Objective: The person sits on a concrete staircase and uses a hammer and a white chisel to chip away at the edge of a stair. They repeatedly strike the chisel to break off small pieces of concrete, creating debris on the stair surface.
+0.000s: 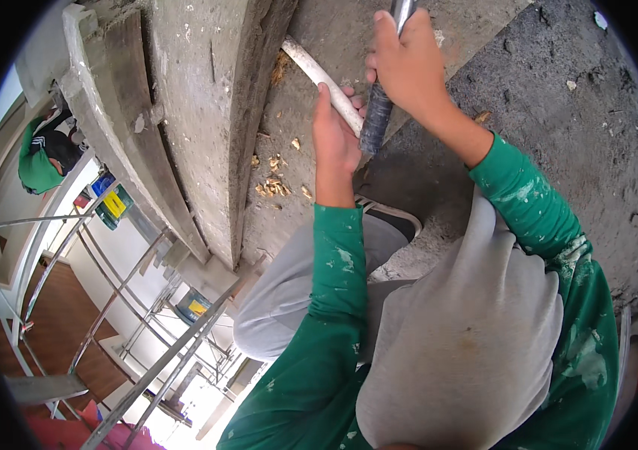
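My left hand (pixel 336 142) is closed around the lower part of a whitish, pipe-like rod (pixel 310 64). The rod slants up and left toward a concrete ledge. My right hand (pixel 411 67) grips the shiny metal shaft of a tool with a black grip (pixel 377 120). The grip's butt points down, close beside the rod's lower end and my left fingers. The tool's other end runs past the top edge, so its kind is hidden. Yellowish chips (pixel 272 186) lie on the concrete left of my left hand.
Thick concrete ledges (pixel 199 97) rise on the left. Beyond them are metal scaffold bars (pixel 124 300), a drop to a brown floor (pixel 71 307), and a person in green (pixel 43 161). Rough dark cement (pixel 559 112) spreads right. My shoe (pixel 394 214) is below my hands.
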Demonstrator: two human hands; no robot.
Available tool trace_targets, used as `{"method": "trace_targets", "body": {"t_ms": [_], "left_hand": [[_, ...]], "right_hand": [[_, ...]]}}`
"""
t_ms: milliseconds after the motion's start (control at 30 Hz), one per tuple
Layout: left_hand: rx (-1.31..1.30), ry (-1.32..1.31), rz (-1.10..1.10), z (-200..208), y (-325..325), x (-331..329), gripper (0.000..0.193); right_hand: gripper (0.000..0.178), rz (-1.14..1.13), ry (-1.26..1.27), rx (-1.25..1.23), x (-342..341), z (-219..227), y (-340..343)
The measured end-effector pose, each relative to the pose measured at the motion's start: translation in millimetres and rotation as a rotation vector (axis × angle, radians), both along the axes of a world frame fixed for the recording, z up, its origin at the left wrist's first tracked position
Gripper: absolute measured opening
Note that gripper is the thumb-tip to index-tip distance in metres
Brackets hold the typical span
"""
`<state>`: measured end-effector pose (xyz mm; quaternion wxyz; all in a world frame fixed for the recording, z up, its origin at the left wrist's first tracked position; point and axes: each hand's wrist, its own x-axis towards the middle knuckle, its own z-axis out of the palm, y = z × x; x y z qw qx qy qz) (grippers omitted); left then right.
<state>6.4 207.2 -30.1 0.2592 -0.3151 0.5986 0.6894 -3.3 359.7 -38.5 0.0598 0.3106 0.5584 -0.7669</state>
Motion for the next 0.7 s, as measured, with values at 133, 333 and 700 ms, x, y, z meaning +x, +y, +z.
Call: {"method": "trace_targets", "body": {"t_ms": [133,333,700], "left_hand": [[0.035,-0.050,-0.005,1.4,-10.8,0.3,0.044],[0.033,-0.087,0.009,-1.6,-23.3,1.4,0.031],[-0.148,-0.074,-0.138,3.4,-18.1,1.0,0.013]], "right_hand": [[0.039,0.572,0.058,-0.148,-5.9,-21.2,-4.2],[0.033,0.177,0.043,-0.160,-13.2,0.5,54.0],[0.028,0.382,-0.017,-0.386,18.4,-23.7,-9.3]]}}
